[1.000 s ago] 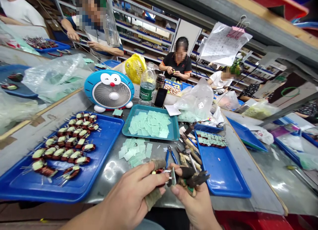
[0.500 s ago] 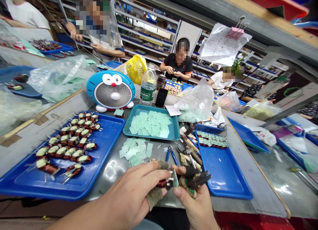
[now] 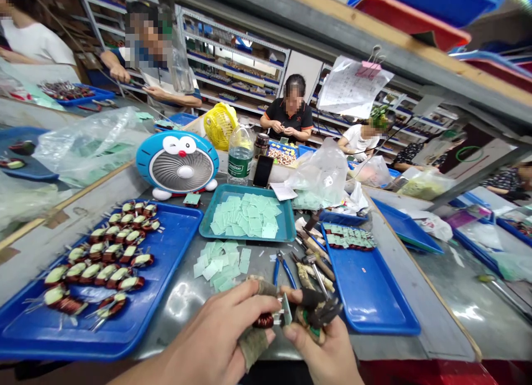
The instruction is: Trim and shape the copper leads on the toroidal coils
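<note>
My left hand [image 3: 220, 340] is closed on a small copper-wound coil [image 3: 264, 320], with cloth wraps on thumb and a finger. My right hand [image 3: 320, 340] pinches a pale green square piece [image 3: 286, 317] against the coil and also holds dark pliers [image 3: 322, 312]. Both hands meet low in the view, just above the front edge of the metal table [image 3: 187, 296]. Loose green squares [image 3: 220, 260] lie just beyond my hands. A teal tray [image 3: 286, 230] of more green squares sits behind them. A large blue tray [image 3: 166, 263] on the left holds several wound coils [image 3: 103, 257].
A blue tray [image 3: 374, 296] on the right carries a row of finished pieces [image 3: 349, 236]. Hand tools [image 3: 311, 257] lie between the trays. A blue cartoon fan [image 3: 178, 164], bottle [image 3: 240, 155], phone [image 3: 262, 171] and plastic bags [image 3: 322, 174] stand behind. Other people work at benches beyond.
The view has tilted up and shifted, so the table items sit lower and further left. My hands stay together on the coil, now nearer the bottom edge.
</note>
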`<state>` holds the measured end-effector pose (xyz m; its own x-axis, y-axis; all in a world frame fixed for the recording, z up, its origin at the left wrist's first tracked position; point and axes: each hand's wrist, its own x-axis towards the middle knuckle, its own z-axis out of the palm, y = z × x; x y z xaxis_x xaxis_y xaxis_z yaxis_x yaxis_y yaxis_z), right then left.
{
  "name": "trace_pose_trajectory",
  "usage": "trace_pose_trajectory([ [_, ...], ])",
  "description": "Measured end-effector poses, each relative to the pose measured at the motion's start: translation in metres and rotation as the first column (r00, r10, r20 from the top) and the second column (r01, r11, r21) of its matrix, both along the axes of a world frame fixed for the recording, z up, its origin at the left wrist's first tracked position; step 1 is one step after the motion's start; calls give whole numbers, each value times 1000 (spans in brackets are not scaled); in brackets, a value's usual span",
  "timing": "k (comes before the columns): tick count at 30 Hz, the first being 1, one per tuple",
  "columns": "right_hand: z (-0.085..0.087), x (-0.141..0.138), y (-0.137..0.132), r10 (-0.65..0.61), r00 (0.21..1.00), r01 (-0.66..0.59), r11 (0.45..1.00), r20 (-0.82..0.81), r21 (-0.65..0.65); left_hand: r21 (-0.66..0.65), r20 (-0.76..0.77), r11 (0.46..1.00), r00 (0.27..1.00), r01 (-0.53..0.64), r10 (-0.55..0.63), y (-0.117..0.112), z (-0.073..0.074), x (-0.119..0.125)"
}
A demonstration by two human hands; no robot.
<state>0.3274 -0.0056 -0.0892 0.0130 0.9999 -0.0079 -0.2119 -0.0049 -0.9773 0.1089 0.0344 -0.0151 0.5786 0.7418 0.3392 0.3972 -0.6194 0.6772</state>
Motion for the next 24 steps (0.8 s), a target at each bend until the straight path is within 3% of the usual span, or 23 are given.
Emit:
trace_pose_trajectory([
  [12,7,-6,2,-3,999,3,1000,-39,12,172,-164,985,986,19,9,5,-4,-5],
  [19,10,-5,2,73,994,-76,997,-86,-26,21,-127,996,988,89,-85,10,1,-4],
  [22,10,-4,5,48,980,-57,997,-191,-44,-13,-98,999,995,31,-32,15,-11,-12],
  [24,4,3,5,-62,993,61,998,-99,-14,-98,-54,994,997,-55,50,18,-28,-21],
])
